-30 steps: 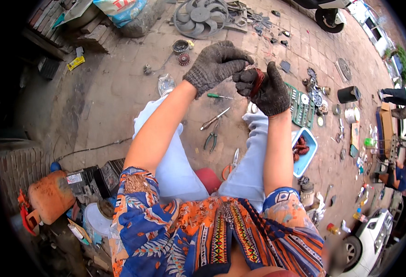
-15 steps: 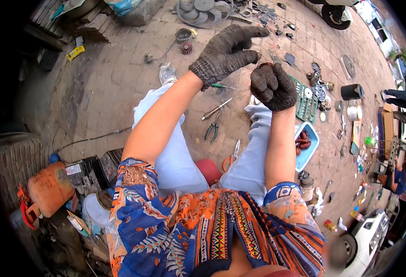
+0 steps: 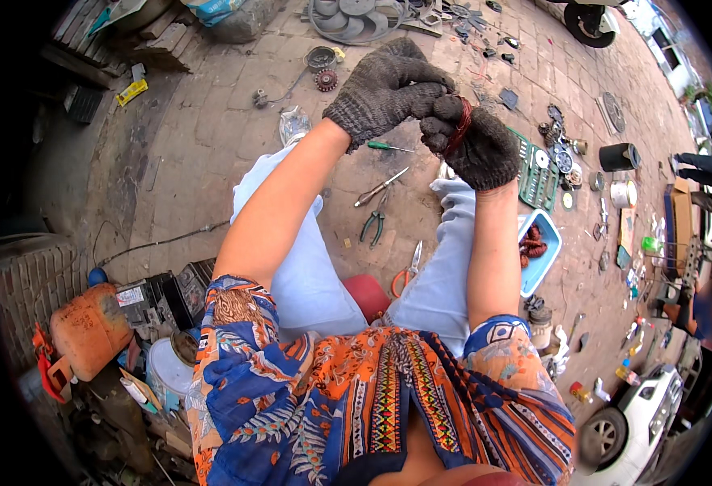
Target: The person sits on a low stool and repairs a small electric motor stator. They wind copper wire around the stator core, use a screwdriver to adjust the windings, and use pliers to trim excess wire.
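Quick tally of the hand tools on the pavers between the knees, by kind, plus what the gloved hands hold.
Screwdriver, green handle: 1
Pliers: 2
Scissors, orange handles: 1
Reddish wire coil, gripped in right hand, left hand fingers on it: 1
Total: 5

Both gloves point(image 3: 388, 89) were rough grey knitted cloth; the coil point(image 3: 458, 128) looked like shiny reddish copper wire; the paving point(image 3: 202, 138) was matt brick.

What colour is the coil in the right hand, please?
Reddish copper coil, clearest in the head view.
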`<state>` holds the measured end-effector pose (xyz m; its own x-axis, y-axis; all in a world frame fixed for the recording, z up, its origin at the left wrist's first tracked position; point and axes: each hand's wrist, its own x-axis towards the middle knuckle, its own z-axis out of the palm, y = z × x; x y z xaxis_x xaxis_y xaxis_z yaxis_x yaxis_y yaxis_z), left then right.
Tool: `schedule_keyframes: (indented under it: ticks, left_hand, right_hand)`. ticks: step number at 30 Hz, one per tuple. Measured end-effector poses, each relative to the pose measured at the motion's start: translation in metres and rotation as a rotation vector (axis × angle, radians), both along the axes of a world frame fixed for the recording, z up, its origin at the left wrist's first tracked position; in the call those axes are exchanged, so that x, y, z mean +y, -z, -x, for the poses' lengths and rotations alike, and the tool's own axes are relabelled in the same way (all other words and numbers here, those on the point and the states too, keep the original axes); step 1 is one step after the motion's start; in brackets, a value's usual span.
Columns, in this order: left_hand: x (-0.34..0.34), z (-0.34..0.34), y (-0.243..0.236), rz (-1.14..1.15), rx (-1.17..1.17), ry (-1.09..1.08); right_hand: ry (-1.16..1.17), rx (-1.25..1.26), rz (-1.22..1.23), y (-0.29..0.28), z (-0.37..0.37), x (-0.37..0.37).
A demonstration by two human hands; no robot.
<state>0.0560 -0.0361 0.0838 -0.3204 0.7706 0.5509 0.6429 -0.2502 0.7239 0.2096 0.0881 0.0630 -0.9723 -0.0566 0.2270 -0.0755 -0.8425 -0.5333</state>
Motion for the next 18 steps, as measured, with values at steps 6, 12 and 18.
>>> schedule_keyframes:
  ticks: [6,12,18]
  left_hand:
    - [-0.002,-0.003,-0.006,0.062,-0.104,0.053]
    - [-0.005,0.008,-0.009,0.058,-0.18,0.156]
    - [-0.011,0.014,-0.012,0.128,-0.348,0.117]
  right_hand:
    - [0.028,-0.033,-0.061,-0.002,-0.001,0.003]
    - [-0.015,-0.106,-0.249,-0.018,-0.001,-0.003]
    - [-0.022,-0.187,-0.408,-0.024,0.001,-0.01]
